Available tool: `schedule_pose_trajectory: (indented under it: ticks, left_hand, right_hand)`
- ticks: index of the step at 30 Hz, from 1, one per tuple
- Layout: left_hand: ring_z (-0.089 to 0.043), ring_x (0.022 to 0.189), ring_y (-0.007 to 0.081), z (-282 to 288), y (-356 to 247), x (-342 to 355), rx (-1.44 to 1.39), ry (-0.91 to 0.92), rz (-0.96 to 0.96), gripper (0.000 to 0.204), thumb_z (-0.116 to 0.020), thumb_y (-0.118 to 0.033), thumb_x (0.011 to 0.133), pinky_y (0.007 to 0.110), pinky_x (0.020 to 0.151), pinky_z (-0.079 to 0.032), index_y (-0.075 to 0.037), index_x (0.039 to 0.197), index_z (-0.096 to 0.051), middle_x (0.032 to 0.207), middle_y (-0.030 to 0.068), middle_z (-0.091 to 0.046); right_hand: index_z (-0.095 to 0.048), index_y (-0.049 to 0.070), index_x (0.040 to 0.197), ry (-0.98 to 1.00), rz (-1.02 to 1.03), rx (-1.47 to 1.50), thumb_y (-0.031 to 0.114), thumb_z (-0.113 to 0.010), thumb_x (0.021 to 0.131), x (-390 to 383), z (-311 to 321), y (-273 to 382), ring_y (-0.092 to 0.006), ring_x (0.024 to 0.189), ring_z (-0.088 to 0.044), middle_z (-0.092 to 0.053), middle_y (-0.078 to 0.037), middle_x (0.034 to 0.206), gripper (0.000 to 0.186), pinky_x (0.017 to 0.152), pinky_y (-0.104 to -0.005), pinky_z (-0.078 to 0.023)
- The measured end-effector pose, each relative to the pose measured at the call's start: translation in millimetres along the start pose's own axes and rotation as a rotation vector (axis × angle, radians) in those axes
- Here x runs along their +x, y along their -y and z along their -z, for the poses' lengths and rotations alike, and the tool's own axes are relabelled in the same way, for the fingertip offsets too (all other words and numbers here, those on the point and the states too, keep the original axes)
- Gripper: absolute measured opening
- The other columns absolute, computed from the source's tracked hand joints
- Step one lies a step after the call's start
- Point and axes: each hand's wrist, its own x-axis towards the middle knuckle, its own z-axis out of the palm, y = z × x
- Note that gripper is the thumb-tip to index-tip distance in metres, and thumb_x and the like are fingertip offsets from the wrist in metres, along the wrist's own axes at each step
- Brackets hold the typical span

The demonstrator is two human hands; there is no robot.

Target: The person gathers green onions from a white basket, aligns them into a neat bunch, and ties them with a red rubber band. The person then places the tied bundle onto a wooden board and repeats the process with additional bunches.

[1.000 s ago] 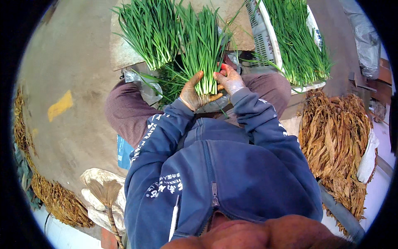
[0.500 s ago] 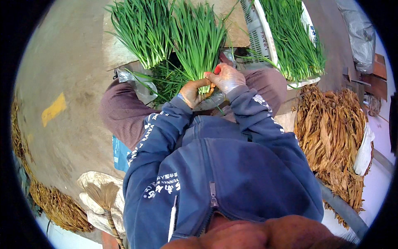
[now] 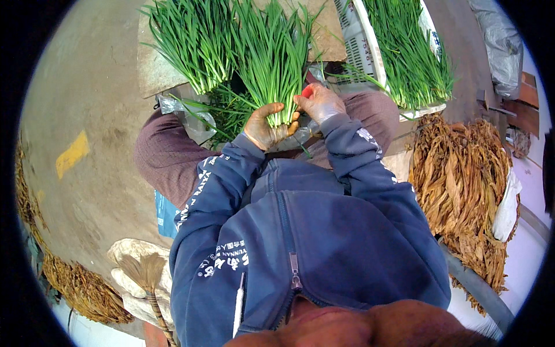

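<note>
My left hand (image 3: 265,126) is wrapped round the pale stem ends of a bunch of long green leafy vegetables (image 3: 272,63), its thumb across the front. My right hand (image 3: 319,107) is closed at the right side of that bunch, with something red (image 3: 307,91) at its fingertips; what it grips is unclear. A second green bunch (image 3: 193,49) lies to the left on a tan board (image 3: 326,34). Loose darker greens (image 3: 222,98) lie below the bunches between my knees, beside crumpled clear plastic (image 3: 199,124).
A white crate (image 3: 378,69) of greens stands at right. Piles of dried brown leaves (image 3: 451,191) lie at lower right and along the left edge (image 3: 84,289). A broom (image 3: 150,277) rests on white sacks (image 3: 124,298) at lower left. Grey plastic-covered material (image 3: 497,52) is at far right.
The view has shifted slightly. My right hand's fingers came over the stem ends half a second ago and now sit higher at the bunch's right side, exposing more pale stems. My left hand keeps its hold.
</note>
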Motion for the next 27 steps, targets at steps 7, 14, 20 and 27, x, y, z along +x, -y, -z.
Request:
schedule_pose_trajectory:
  ticks: [7,14,20,27]
  left_hand:
    - [-0.061,0.084,0.0340,-8.5,1.2,-2.0,-0.048,-0.122,-0.005,0.020,-0.052,-0.010,0.088,0.048,0.075,-0.053,0.003,0.104,-0.052,0.099,0.0254,-0.058]
    - [-0.060,0.084,0.0352,-2.3,-0.3,-2.0,0.009,-0.170,-0.046,0.017,-0.054,-0.008,0.088,0.047,0.073,-0.055,0.003,0.101,-0.052,0.094,0.0238,-0.058]
    - [-0.062,0.083,0.0329,-2.4,0.8,1.2,0.017,-0.135,-0.044,0.017,-0.054,-0.009,0.088,0.045,0.073,-0.055,0.004,0.100,-0.053,0.095,0.0220,-0.060]
    - [-0.062,0.085,0.0314,-15.0,2.7,-2.4,-0.047,-0.126,-0.064,0.023,-0.054,-0.011,0.088,0.045,0.077,-0.055,0.004,0.105,-0.054,0.094,0.0191,-0.062]
  right_hand:
    - [-0.054,0.016,0.123,-0.339,0.464,-0.323,0.033,-0.066,0.079,-3.0,19.4,21.5,-0.0258,0.074,-0.064,-0.064,-0.007,0.074,0.049,0.066,-0.0398,-0.048]
    - [-0.049,0.020,0.130,-0.003,0.330,-0.203,0.029,-0.061,0.084,23.9,18.7,29.5,-0.0263,0.077,-0.063,-0.065,-0.011,0.087,0.048,0.070,-0.0383,-0.049]
    - [-0.057,0.001,0.110,0.238,0.051,0.429,0.031,-0.069,0.083,27.9,4.3,36.3,-0.0080,0.063,-0.054,-0.059,-0.002,0.073,0.042,0.055,-0.0235,-0.043]
    - [-0.063,0.003,0.095,0.117,0.306,0.765,0.023,-0.066,0.085,-13.0,0.6,28.5,-0.0107,0.056,-0.053,-0.058,-0.002,0.065,0.023,0.050,-0.0261,-0.041]
